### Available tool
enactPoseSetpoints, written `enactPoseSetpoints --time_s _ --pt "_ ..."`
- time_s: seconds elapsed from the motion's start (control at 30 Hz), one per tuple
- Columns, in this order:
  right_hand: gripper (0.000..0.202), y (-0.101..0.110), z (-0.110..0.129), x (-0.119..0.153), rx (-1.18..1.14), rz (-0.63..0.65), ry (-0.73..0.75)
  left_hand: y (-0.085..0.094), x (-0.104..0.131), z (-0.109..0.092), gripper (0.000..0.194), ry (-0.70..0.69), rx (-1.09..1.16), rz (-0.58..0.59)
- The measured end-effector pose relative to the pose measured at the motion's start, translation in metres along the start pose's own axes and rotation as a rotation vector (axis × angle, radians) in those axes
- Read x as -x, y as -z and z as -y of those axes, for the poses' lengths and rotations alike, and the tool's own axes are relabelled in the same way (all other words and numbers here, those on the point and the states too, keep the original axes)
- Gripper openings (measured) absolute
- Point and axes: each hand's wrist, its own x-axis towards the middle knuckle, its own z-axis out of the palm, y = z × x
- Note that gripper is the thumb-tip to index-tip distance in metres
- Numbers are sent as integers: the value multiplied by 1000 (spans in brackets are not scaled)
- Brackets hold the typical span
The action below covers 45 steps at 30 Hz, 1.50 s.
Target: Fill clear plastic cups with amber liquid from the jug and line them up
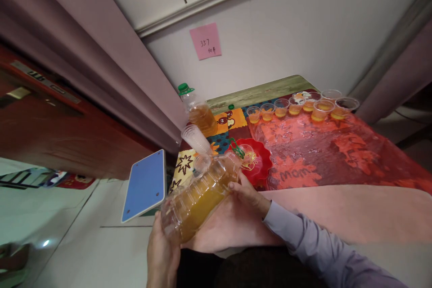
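My left hand [161, 245] is closed around the base of a large clear plastic bottle [202, 195] partly filled with yellow liquid. Near its neck, my right hand [248, 191] grips the same bottle, which lies tilted with its mouth toward the upper right. A green strip [237, 148] hangs at the mouth. The mouth is over a red scalloped plate [265, 162], where a clear cup [248, 154] stands; I cannot tell whether liquid is flowing. Beyond the bottle lies a stack of clear plastic cups [196, 140].
A second bottle [202, 117] with a green cap stands at the back left. Several cups [295, 109] with a little yellow liquid line the table's far edge. A loose green cap [231, 106] lies nearby. A blue stool [145, 184] stands left of the table.
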Motion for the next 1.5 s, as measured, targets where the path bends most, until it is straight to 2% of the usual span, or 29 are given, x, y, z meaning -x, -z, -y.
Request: enactPoseSetpoints --time_s 0.27,0.97,1.5 --pt "91 1 -2 -1 -26 -12 -3 -1 4 -2 36 15 2 -34" --pt "88 -5 7 2 -40 3 -23 2 2 0 38 9 16 -2" --pt "88 -4 4 2 -46 -1 -19 2 2 1 36 21 23 -30"
